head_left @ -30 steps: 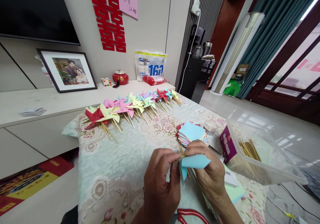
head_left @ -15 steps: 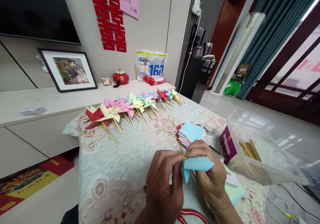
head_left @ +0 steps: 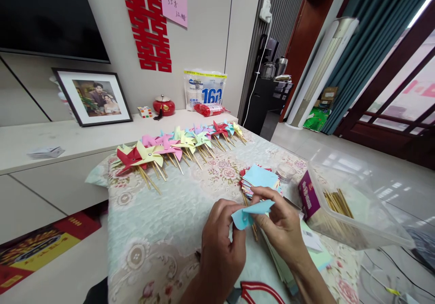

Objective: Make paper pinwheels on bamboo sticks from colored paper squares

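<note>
A blue paper pinwheel (head_left: 253, 209) is held between my two hands above the table, its blades curled toward the middle. My left hand (head_left: 222, 234) pinches its left side between thumb and fingers. On the other side, my right hand (head_left: 278, 222) has thumb and fingers closed on the paper. The pinwheel's stick, if it has one, is mostly hidden by the hands. Just beyond my right hand lies a stack of coloured paper squares (head_left: 261, 177), blue on top. Red-handled pliers or scissors (head_left: 261, 287) rest below the hands, partly cut off by the frame.
Finished pinwheels (head_left: 183, 141) lie in a row along the table's far edge. A clear plastic box (head_left: 367, 231) holding wooden sticks (head_left: 340, 203) stands at the right. Green paper sheets (head_left: 321, 258) lie under my right forearm. A small round container (head_left: 285, 172) sits beside the stack.
The pinwheel has turned in my hands, and its curled centre now faces me more. My right hand's fingers have loosened and shifted, and more of the red handles shows.
</note>
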Demonstrator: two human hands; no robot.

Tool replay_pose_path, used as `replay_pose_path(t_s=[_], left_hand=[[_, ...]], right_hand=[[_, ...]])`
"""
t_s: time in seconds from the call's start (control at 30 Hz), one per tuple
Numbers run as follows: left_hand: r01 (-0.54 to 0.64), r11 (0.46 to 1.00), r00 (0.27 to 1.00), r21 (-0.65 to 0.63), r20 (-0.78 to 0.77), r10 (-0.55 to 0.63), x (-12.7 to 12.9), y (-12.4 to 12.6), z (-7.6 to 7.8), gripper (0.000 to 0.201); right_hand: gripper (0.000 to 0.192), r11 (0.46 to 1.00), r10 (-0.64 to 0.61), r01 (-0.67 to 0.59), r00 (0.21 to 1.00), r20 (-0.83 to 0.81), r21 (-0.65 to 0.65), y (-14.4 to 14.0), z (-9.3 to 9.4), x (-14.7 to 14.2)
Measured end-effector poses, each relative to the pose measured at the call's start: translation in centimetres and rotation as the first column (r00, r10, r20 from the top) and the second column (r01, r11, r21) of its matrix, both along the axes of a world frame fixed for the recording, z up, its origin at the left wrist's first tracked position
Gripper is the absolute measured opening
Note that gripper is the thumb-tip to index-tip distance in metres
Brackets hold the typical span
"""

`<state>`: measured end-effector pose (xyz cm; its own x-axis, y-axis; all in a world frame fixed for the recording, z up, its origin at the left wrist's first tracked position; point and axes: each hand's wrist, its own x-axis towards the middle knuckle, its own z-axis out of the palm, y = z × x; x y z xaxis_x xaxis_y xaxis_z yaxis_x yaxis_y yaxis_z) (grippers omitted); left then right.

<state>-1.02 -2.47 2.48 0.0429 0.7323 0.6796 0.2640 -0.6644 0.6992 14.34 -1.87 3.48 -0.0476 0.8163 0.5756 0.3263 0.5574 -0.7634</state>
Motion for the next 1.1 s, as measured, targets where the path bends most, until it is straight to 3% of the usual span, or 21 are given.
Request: replay_pose_path(t_s=[0.13,0.23,0.3,0.37,0.43,0.47,0.77,0.97,1.1], left_hand=[[0.03,0.99,1.0,-0.14,0.001,-0.03,0.1,0.4,-0.3,0.019],[0.079,0.946,0.997,-0.315,0.048,-0.067,0.3,0.6,-0.3,0.013],[0.174,0.864,0.981,-0.472,0.155,-0.113,0.4,0.6,-0.3,0.006],[0.329,0.729,0.934,-0.6,0.323,-0.156,0.6,0.7,-0.3,0.01],[0.459,0.622,0.868,-0.635,0.469,-0.162,0.6,0.8,-0.2,0.019],[0.487,0.598,0.848,-0.637,0.508,-0.151,0.7,0.8,-0.2,0.022],[0.346,0.58,0.861,-0.738,0.496,0.117,0.2,1.5,-0.2,0.022],[0.395,0.563,0.832,-0.726,0.542,0.115,0.1,1.9,-0.8,0.028],[0.407,0.545,0.83,-0.733,0.546,0.115,0.1,1.9,-1.1,0.028]], right_hand=[[0.035,0.984,-0.008,0.01,1.0,0.01,-0.179,0.2,0.1,0.6],[0.039,0.963,-0.006,0.014,1.0,0.029,-0.27,0.5,0.0,0.9],[0.041,0.955,-0.02,0.031,0.999,0.04,-0.297,0.7,-0.1,1.0],[0.041,0.953,-0.03,0.041,0.999,0.041,-0.301,0.8,-0.1,1.0],[0.039,0.953,-0.027,0.039,0.999,0.044,-0.3,0.9,0.0,0.9],[0.038,0.953,-0.021,0.035,0.999,0.049,-0.301,0.9,0.0,0.8],[0.038,0.98,0.0,0.01,0.999,0.048,-0.197,1.0,-0.6,0.7],[0.028,0.999,-0.042,0.041,0.978,0.205,0.012,1.2,-0.8,0.7],[0.031,0.997,-0.048,0.031,0.965,0.259,0.073,1.4,-1.3,0.5]])
